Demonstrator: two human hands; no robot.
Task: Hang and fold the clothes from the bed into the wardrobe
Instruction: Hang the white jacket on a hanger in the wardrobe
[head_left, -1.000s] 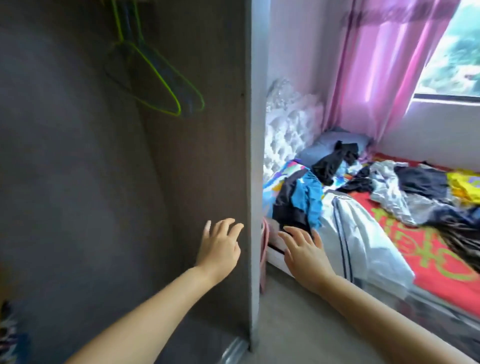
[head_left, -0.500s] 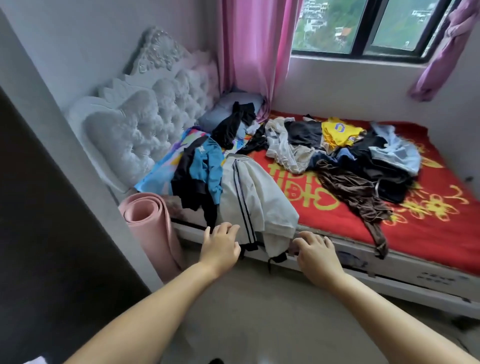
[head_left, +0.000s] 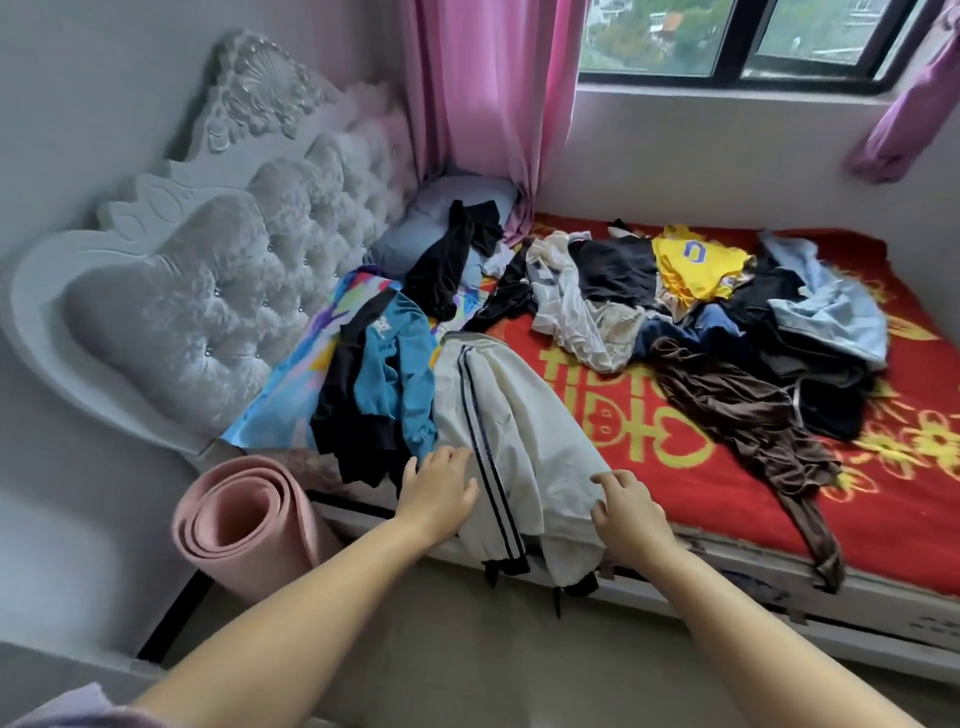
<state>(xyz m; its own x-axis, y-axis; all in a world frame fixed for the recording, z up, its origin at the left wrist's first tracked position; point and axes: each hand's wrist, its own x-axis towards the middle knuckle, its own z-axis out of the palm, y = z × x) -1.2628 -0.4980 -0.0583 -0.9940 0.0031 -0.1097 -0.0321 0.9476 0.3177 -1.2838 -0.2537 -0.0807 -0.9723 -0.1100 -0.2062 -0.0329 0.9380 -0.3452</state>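
White trousers (head_left: 524, 441) (draped off bed) lie under both outstretched hands' fingers (head_left: 457, 460).

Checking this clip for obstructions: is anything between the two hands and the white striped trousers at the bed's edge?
Nothing visible. The left hand and right hand are already at the white striped trousers, one on each side. The teal jacket lies beside them, not over them.

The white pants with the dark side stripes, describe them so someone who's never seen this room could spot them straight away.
Start at the red bed and go to its near edge beside the tufted white headboard. The white pants hang over that edge, between the left hand and right hand. They are the only pale garment with two dark stripes down the leg; the teal and black jacket lies just left.
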